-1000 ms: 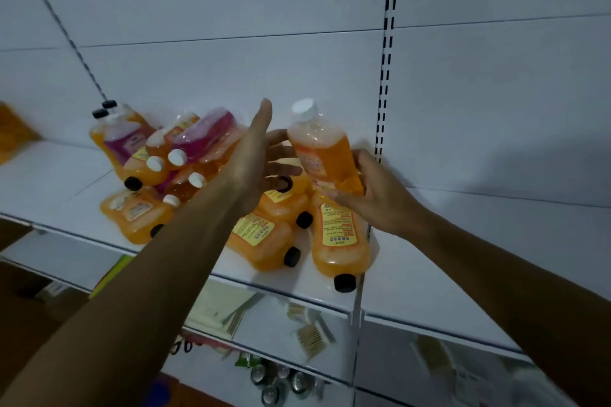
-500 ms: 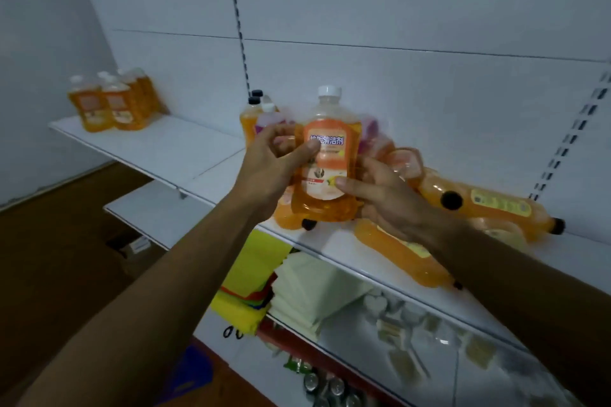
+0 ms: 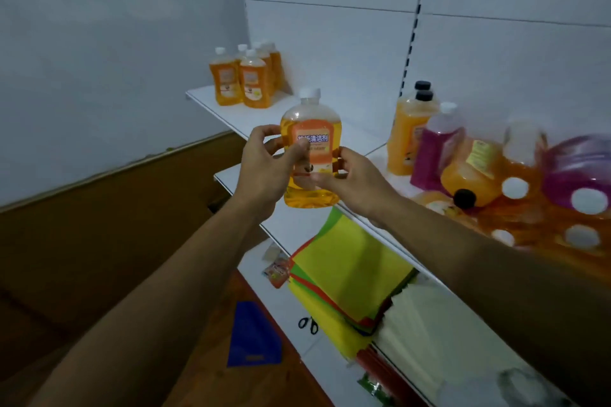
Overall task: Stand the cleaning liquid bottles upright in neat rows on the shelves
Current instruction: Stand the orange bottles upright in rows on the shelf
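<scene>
Left hand [image 3: 264,162] and right hand [image 3: 347,175] grip one upright orange bottle [image 3: 310,149] between them. Upright bottles [image 3: 244,76] stand beyond the left hand; toppled bottles [image 3: 515,182] lie beside the right hand.

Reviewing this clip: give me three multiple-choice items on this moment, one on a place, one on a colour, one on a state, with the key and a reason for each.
1. Where do the upright orange bottles with white caps stand as a group?
A. at the far left end of the shelf
B. on the floor
C. on the coloured paper

2. What colour is the cap of the bottle being held?
A. black
B. white
C. purple

3. How is the held bottle placed?
A. lying on the shelf
B. upside down in one hand
C. upright, gripped by both hands

Key: 1 A, the group of bottles stands at the far end of the shelf. 2 B, the held bottle has a white cap. 3 C, the left hand and right hand grip its sides, cap up.
</scene>
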